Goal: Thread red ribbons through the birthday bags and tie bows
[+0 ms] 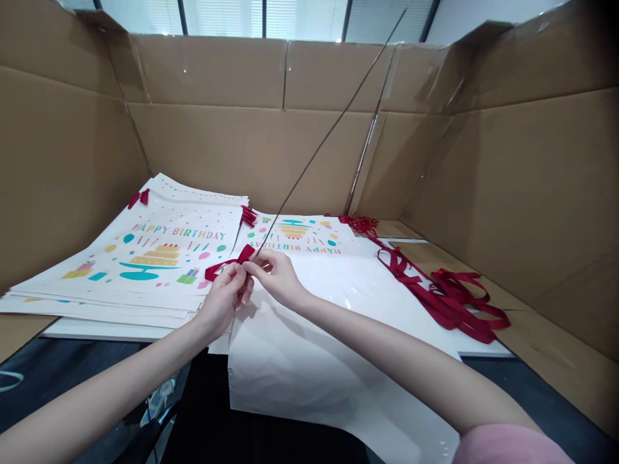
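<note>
Bench (488,353) walled by cardboard on 3 sides. Nearest, a white bag (309,361) overhangs the front edge. Both hands pinch shut on a red ribbon (223,265): left hand (226,298), right hand (276,276), which guides a long wire (333,129) threading it. Printed bags (145,258) stacked left; spare ribbons (449,296) right, leaving centre room.

My hands pinch matt red cloth ribbon (227,264) & thin metal wire (333,129); paper bag (309,361) smooth, matt white; cardboard walls (532,193) rough-ish brown.
</note>
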